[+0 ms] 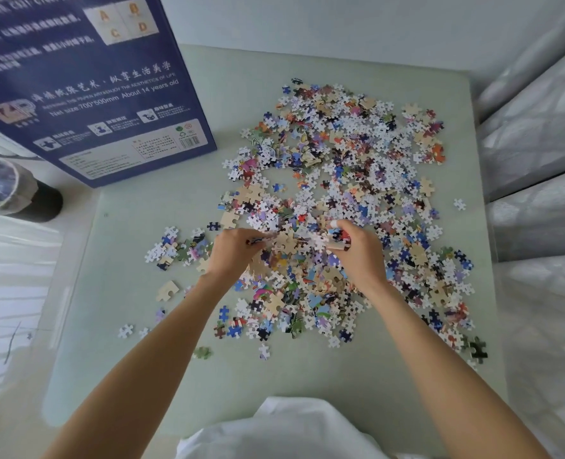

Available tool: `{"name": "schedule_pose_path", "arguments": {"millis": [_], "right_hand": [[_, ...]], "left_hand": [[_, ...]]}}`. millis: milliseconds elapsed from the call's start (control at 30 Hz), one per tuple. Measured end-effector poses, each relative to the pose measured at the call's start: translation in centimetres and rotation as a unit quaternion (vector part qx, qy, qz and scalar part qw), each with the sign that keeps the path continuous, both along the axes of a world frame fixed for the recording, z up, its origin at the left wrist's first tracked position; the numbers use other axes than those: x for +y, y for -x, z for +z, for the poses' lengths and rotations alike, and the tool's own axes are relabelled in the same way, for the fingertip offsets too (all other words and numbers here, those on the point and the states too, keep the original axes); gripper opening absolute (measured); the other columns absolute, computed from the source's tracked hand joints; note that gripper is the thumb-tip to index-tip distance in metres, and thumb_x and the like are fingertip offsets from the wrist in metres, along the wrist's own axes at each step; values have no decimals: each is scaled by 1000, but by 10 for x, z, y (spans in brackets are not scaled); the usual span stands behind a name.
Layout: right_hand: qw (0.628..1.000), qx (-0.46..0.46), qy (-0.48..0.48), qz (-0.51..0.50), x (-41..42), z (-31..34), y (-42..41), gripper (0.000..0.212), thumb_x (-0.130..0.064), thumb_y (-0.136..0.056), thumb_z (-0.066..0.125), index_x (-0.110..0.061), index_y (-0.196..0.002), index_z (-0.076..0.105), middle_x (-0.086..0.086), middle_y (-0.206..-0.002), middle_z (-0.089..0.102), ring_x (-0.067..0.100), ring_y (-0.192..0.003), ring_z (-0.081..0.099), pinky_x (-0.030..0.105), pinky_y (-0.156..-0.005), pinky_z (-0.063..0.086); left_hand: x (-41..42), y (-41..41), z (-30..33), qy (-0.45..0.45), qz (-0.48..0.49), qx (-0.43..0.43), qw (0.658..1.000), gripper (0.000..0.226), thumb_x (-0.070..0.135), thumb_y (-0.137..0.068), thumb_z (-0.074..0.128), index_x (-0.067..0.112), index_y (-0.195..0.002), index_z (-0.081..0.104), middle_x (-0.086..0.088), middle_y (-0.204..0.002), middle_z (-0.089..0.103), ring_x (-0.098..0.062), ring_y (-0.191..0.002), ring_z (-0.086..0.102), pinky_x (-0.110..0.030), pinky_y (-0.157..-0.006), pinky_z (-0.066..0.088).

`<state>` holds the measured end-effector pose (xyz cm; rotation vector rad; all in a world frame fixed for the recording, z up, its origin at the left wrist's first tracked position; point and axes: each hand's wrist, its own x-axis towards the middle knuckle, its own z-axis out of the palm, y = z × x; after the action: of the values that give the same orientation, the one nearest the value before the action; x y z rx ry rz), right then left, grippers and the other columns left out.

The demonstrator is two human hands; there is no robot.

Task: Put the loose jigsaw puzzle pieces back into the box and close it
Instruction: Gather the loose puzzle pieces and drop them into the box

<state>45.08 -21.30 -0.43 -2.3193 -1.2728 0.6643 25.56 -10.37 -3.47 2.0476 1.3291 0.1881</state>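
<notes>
Many loose jigsaw pieces [347, 167] lie spread in a wide heap over the pale green table [181, 376], some face up in colour, some showing white or tan backs. The dark blue puzzle box [85, 94] stands at the table's far left corner, its printed side toward me. My left hand [233, 251] and my right hand [357, 250] are both down in the middle of the heap. Each one is curled around a clump of pieces, and more pieces are bunched between them.
A black bin [13, 190] lined with a clear bag stands on the floor to the left, below the box. Several stray pieces lie apart near the table's front left [167, 289] and right edge [459, 204]. White cushioned panels [539, 180] run along the right.
</notes>
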Motion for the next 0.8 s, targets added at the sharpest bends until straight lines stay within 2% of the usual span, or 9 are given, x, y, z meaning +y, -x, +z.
{"name": "schedule_pose_path", "arguments": {"millis": [67, 133, 233, 367, 433, 500, 567, 667, 800], "right_hand": [[1000, -10, 1, 13, 1, 3, 3, 38, -5, -80, 69, -13, -117, 61, 10, -110, 66, 15, -93, 60, 16, -71, 41], [1000, -10, 6, 19, 2, 6, 6, 39, -10, -79, 70, -13, -117, 61, 10, -107, 67, 6, -79, 59, 12, -71, 39], [1000, 5, 8, 13, 5, 17, 13, 39, -19, -81, 68, -12, -119, 61, 9, -102, 68, -9, -62, 37, 3, -54, 32], [998, 52, -33, -14, 10, 36, 23, 36, -22, -79, 71, -14, -114, 64, 4, -95, 71, -5, -42, 43, 7, -43, 36], [995, 78, -60, -9, 20, 52, 28, 33, -24, -78, 71, -19, -109, 65, -3, -93, 70, -5, -63, 60, 9, -54, 45], [990, 105, -97, -3, 32, 76, 33, 32, -25, -77, 71, -23, -108, 65, -8, -92, 69, 7, -81, 67, 20, -69, 54], [980, 128, -149, 12, 51, 110, 42, 32, -24, -76, 71, -25, -108, 66, -11, -91, 69, 10, -82, 68, 25, -71, 56], [956, 171, -234, 52, 89, 171, 61, 32, -18, -75, 72, -23, -107, 65, -12, -96, 68, 1, -84, 67, 12, -72, 52], [921, 185, -328, 103, 148, 243, 82, 29, -20, -73, 73, -18, -102, 67, -8, -98, 69, 3, -87, 67, 17, -77, 52]], "left_hand": [[3, 7, 4, -3, 10, -9, 1000, 21, 17, -82, 70, 15, -102, 72, -4, -79, 73, -12, -57, 59, -7, -53, 35], [4, 14, 9, -2, 14, -17, 1000, 20, 18, -82, 70, 15, -102, 73, -2, -81, 73, -9, -59, 59, -6, -56, 37], [3, 26, 21, -5, 14, -47, 999, 19, 20, -81, 71, 15, -99, 74, -2, -81, 73, -9, -62, 61, -17, -63, 50], [10, 39, 53, -15, 5, -106, 994, 18, 17, -80, 72, 14, -97, 74, -2, -86, 73, -9, -69, 65, -17, -68, 52], [22, 48, 79, -54, -12, -143, 988, 17, 15, -78, 73, 13, -95, 75, -1, -86, 73, -5, -69, 64, -12, -69, 52], [38, 56, 110, -105, -27, -181, 977, 15, 14, -77, 73, 12, -92, 75, 0, -85, 73, 0, -68, 63, -6, -67, 49], [58, 68, 152, -165, -39, -225, 960, 15, 10, -78, 72, 15, -92, 74, 4, -85, 72, 2, -73, 61, -2, -65, 44], [94, 87, 222, -274, -49, -279, 919, 18, 10, -81, 68, 21, -95, 70, 15, -91, 65, 12, -78, 60, -1, -68, 44], [162, 116, 296, -405, -28, -300, 863, 16, 18, -86, 66, 11, -99, 73, 5, -99, 68, -1, -85, 66, -13, -74, 52]]}}
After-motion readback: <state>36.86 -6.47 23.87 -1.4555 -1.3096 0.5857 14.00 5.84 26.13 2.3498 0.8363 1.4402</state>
